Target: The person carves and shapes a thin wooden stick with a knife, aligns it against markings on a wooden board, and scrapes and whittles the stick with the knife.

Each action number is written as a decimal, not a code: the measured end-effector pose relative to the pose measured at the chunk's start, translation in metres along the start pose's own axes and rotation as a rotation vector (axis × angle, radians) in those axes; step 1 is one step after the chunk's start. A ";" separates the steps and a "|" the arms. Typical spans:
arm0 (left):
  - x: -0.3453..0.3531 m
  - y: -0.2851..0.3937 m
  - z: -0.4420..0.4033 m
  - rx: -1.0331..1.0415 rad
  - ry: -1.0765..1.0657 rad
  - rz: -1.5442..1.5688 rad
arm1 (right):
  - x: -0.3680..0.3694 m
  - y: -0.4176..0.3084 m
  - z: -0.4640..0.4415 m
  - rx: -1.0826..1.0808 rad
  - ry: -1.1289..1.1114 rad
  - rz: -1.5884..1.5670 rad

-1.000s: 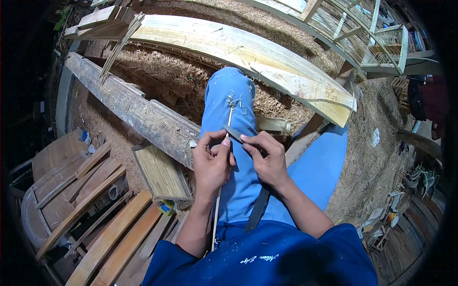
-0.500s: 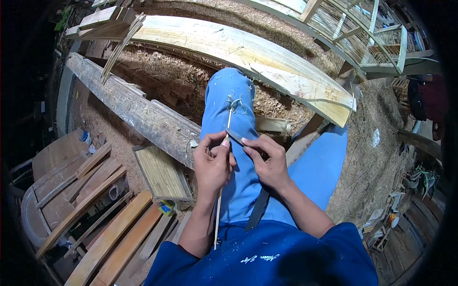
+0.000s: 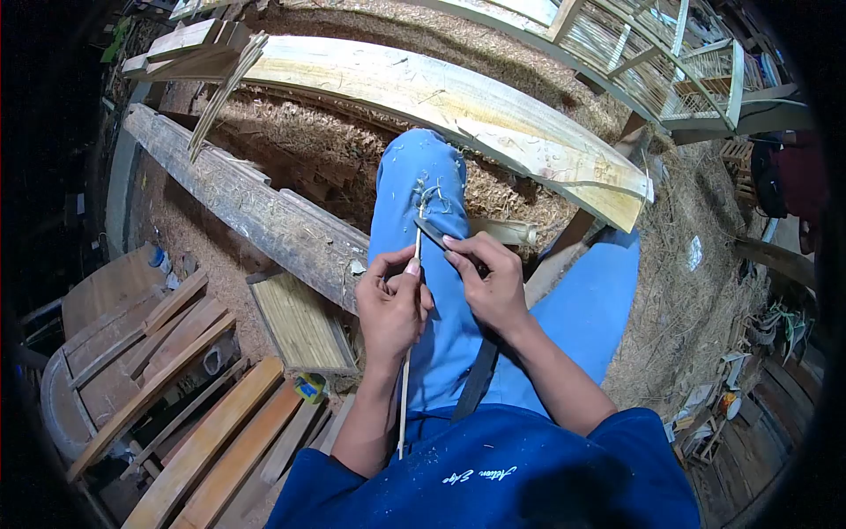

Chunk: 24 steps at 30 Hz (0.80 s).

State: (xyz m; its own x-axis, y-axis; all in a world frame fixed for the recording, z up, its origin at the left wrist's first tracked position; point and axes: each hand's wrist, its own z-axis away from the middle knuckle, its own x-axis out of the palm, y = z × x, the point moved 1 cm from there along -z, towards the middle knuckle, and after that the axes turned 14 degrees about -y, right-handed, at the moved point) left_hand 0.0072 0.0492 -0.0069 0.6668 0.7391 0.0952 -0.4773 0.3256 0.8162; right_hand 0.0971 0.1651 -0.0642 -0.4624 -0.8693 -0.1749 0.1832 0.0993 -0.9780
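Since the earlier frame, the right hand (image 3: 491,280) has slid a little forward, carrying its dark grey, narrow metal blade (image 3: 432,234) farther from the left fingertips and closer to the knee; the left hand (image 3: 394,309) stays almost where it was. The right hand's grip is narrow, with thumb and bent fingers pinching the blade, whose tip lies against a thin, pale, woody strip (image 3: 404,397). The left hand's grip is closed as well, holding this strip between thumb and forefinger. From there the strip runs forward over the thigh of the light-blue cloth trousers (image 3: 449,353) and back beneath the left palm, along the inner side of the forearm, to the dark-blue printed shirt (image 3: 493,476).

Just ahead of the blade, curled pale shavings (image 3: 430,196) cling to the trousers near the knee. Behind the right wrist, a long, flat black piece (image 3: 476,379) slopes toward the shirt; whether it joins the blade, I cannot tell. Well ahead of both grips, a broad, pale, curved wooden plank (image 3: 423,88) stretches across. To the left of the left hand lie a weathered grey wooden beam (image 3: 247,212) and, nearer, a yellowish rectangular slatted panel (image 3: 304,322).
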 end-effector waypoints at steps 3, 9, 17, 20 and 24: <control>-0.005 -0.002 -0.004 0.000 -0.024 0.022 | -0.002 -0.007 0.012 -0.038 -0.030 0.006; -0.006 -0.005 -0.002 0.000 -0.058 0.052 | -0.004 -0.002 0.002 -0.029 -0.010 0.030; -0.013 -0.008 -0.004 -0.028 -0.062 0.052 | -0.002 -0.009 0.014 -0.005 -0.090 0.005; -0.011 -0.007 -0.004 -0.008 -0.093 0.069 | -0.006 -0.003 -0.001 0.012 -0.042 0.012; -0.012 -0.005 -0.004 -0.031 -0.095 0.089 | -0.007 -0.012 0.008 -0.011 -0.084 0.063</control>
State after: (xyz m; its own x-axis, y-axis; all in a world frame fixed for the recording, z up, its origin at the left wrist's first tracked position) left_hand -0.0010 0.0408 -0.0147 0.6716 0.7073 0.2207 -0.5531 0.2803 0.7846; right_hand 0.1054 0.1664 -0.0500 -0.3763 -0.8985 -0.2261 0.1997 0.1597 -0.9668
